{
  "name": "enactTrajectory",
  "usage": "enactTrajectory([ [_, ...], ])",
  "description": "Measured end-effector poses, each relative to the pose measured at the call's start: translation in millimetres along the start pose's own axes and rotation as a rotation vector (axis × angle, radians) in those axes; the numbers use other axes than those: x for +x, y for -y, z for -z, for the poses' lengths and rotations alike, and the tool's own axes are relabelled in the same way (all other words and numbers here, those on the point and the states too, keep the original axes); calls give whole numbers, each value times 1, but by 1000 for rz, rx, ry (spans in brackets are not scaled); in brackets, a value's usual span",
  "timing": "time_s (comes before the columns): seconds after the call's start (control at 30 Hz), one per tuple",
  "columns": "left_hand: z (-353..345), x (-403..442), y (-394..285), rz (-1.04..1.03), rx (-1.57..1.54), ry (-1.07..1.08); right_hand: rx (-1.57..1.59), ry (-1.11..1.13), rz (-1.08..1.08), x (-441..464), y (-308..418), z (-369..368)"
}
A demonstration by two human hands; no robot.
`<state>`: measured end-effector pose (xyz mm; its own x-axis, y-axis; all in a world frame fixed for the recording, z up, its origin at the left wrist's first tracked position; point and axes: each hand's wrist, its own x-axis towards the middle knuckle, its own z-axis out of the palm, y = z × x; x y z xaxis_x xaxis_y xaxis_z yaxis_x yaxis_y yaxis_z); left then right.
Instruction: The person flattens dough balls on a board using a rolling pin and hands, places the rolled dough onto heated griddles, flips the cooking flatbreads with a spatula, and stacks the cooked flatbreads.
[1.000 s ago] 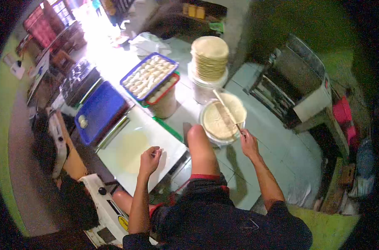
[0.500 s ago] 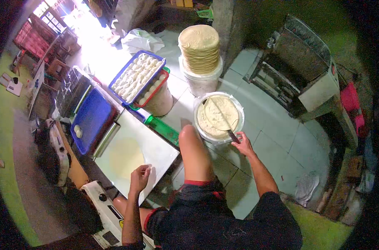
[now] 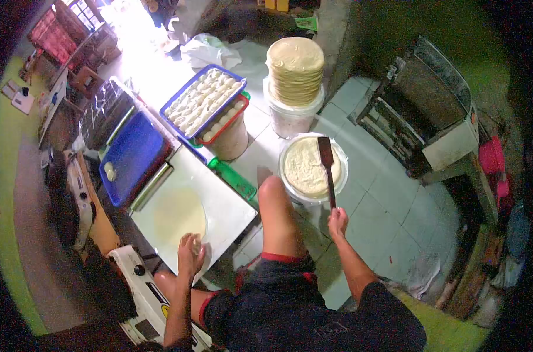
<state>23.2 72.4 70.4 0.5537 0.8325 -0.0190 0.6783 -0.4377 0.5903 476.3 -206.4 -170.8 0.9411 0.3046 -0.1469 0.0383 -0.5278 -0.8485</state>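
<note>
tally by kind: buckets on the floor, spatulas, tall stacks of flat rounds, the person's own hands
buckets: 3
spatula: 1
tall stack of flat rounds: 1
hands: 2
total: 7

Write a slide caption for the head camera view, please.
Right hand holding a dark spatula above a filled bucket; left hand by a pale round sheet.

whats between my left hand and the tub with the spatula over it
The right part of the white board, then your bent knee, lie between your left hand and the tub, as the head view shows.
</note>
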Motion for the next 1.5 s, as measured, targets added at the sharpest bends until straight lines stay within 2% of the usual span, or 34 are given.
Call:
enactTrajectory([
  [0.03,-3,-9,-1,-37,92,42,-2,-8,33,3,6,-9],
  [0.07,-7,-15,0,-79,183,83,-165,71,-61,6,13,-14],
  [0.13,-10,-20,13,-112,305,201,-250,-88,-30,-8,29,-17],
  [0.17,-14,-15,28,-132,349,180,-284,-164,-2,-6,44,-20],
  [0.2,-23,-13,48,-142,387,165,-207,-110,-58,-11,75,-8],
  [0.23,-27,-21,61,-142,419,160,-192,-143,68,-12,101,1],
  [0.27,-11,-14,42,-107,323,149,-173,-163,194,-11,123,3],
  [0.3,-1,-5,61,-160,296,144,-141,-170,322,-10,148,-1],
  [0.33,10,11,72,-21,257,159,-43,-67,367,-12,182,-8],
  [0.37,25,30,73,67,228,58,60,46,405,-16,221,-16],
  [0.4,55,49,53,140,235,45,166,160,440,-22,261,-26],
  [0.43,69,66,76,138,141,30,117,309,489,-38,306,-39],
  [0.47,80,86,85,23,315,-127,143,494,344,-53,332,-67],
  [0.5,105,109,97,135,452,-28,157,674,199,-69,357,-98],
  [0.53,123,135,104,-8,540,-246,62,766,446,-75,366,-136],
  [0.57,155,164,97,83,566,-310,-36,846,691,-81,376,-178],
  [0.6,187,185,92,85,701,-367,-84,893,742,-96,399,-211],
  [0.67,232,213,79,-48,809,-754,-103,913,917,-120,422,-284],
  [0.77,269,204,26,-207,742,-962,-155,907,1173,-145,433,-363],
  [0.83,253,178,24,-237,514,-736,-179,902,1261,-161,435,-390],
  [0.9,209,145,36,49,185,-282,-140,871,1305,-172,430,-404],
  [0.97,135,115,84,-4,53,-260,-95,826,1380,-175,420,-408],
  [1.03,81,105,117,77,71,-284,-70,702,1507,-178,412,-414],
  [1.07,65,107,130,109,38,-311,23,626,1653,-176,415,-410],
  [1.17,58,122,153,-24,157,-352,117,1201,1420,-160,411,-409],
  [1.2,54,127,162,-83,113,-399,58,1449,1192,-150,425,-406],
  [1.3,58,129,176,-278,48,-285,-768,1532,1420,-122,481,-399],
  [1.33,56,128,175,-341,14,-263,-1117,1651,1422,-117,500,-404],
  [1.43,52,111,152,247,-446,-34,-389,2207,1025,-101,493,-398],
  [1.47,55,108,145,288,-454,-64,-271,2427,214,-92,459,-410],
  [1.5,51,105,147,278,-458,-110,-102,2325,319,-92,438,-398],
])
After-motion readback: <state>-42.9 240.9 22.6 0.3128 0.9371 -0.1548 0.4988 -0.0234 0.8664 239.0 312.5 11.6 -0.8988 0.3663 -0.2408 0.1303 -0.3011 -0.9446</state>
